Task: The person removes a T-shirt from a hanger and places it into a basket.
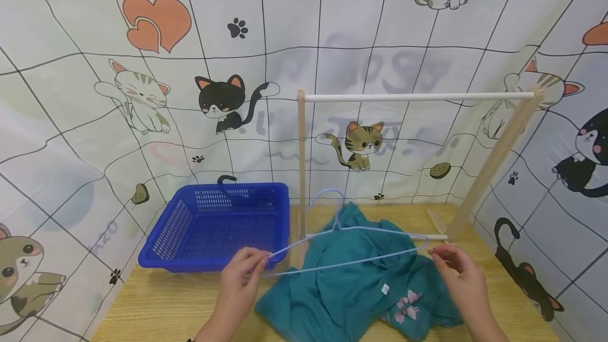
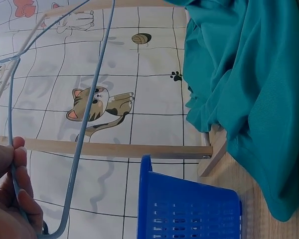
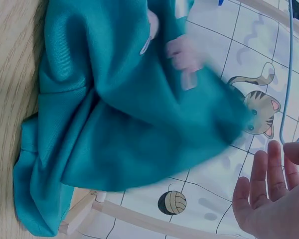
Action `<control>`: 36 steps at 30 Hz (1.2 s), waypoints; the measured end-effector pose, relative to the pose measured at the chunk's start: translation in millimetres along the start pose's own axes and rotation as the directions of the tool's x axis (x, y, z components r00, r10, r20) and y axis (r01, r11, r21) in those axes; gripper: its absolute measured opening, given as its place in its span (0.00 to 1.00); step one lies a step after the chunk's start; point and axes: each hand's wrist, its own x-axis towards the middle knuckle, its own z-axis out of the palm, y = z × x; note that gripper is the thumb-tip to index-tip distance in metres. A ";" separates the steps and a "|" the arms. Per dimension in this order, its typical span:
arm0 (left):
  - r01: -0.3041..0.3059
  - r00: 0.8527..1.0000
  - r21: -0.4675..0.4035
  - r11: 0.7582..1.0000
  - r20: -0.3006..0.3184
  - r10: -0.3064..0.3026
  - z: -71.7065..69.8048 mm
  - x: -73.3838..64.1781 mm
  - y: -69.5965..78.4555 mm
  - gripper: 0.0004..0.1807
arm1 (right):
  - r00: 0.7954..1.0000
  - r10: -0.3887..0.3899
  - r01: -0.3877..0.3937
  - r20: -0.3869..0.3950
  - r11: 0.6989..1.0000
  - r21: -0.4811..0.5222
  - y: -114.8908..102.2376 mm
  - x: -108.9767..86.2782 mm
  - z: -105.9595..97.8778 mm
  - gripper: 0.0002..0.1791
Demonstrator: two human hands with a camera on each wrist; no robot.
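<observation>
Nearest are the two hands. The left hand [image 1: 239,278] pinches the left end of the hanger [image 2: 92,94] between thumb and fingers, and the other fingers are bent around the thin bar. The right hand [image 1: 461,273] is loosely open, with its fingers a little bent and the thumb near to them. It is just beside the right end of the hanger; if the fingertips touch the bar, I cannot tell.

The hanger is held in the air, and its long axis goes from left to right, almost from one hand to the other, with the right end slightly farther away. Its hook points away from the person, toward the rack. So the left hand has the hold, and for the right hand the hanger lies directly to the left.

Below the hanger and between the hands, the teal cloth [image 1: 332,294] lies in a loose heap on the table [image 1: 152,300]. It has a small white label [image 1: 385,289] and pink flowers [image 1: 407,307] on the right part, which is nearer to the right hand.

Farther, beyond the left hand, stands the blue basket [image 1: 204,264]. To the right of it is the rack [image 1: 418,97], with its white rod high above the cloth. Behind everything hangs the sheet [image 1: 266,15] with cats.
</observation>
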 end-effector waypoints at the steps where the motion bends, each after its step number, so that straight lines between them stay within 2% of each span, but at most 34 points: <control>1: -0.009 1.000 0.004 1.000 -0.002 0.009 0.3 -0.2 -0.3 0.05 | 1.000 0.006 -0.006 0.001 1.000 0.000 0.1 -0.1 0.0 0.07; 8: -0.057 0.998 -0.024 0.998 0.013 0.057 3.2 -1.9 -0.8 0.08 | 0.999 0.044 -0.044 -0.017 0.999 -0.013 -4.1 -1.0 -0.4 0.11; 10: -0.061 0.998 -0.027 0.998 0.023 0.062 4.3 -2.4 -0.8 0.08 | 1.000 0.013 -0.013 -0.012 1.000 -0.022 -6.7 -1.7 -1.0 0.14; 13: -0.063 0.997 -0.027 0.998 0.036 0.064 5.8 -3.1 -1.5 0.07 | 0.997 -0.078 0.079 0.021 0.996 -0.052 -10.0 -3.1 -2.1 0.18; 15: -0.063 0.997 -0.012 0.998 0.043 0.064 7.1 -3.7 -2.3 0.08 | 0.988 -0.149 0.152 0.052 0.986 -0.062 -11.0 -4.0 -2.1 0.20; 19: -0.063 0.997 -0.004 0.998 0.052 0.063 9.9 -4.1 -2.9 0.09 | 0.972 -0.205 0.212 0.117 0.975 -0.059 -11.8 -6.8 -0.9 0.18; 27: -0.088 0.995 0.004 0.996 0.051 0.088 12.3 -2.5 -2.2 0.11 | 0.950 -0.262 0.263 0.168 0.965 0.018 -10.7 -10.7 0.9 0.11; 36: -0.082 0.995 0.006 0.997 0.061 0.082 15.6 -1.8 -2.2 0.10 | 0.955 -0.243 0.239 0.172 0.970 0.043 -10.8 -12.3 1.0 0.10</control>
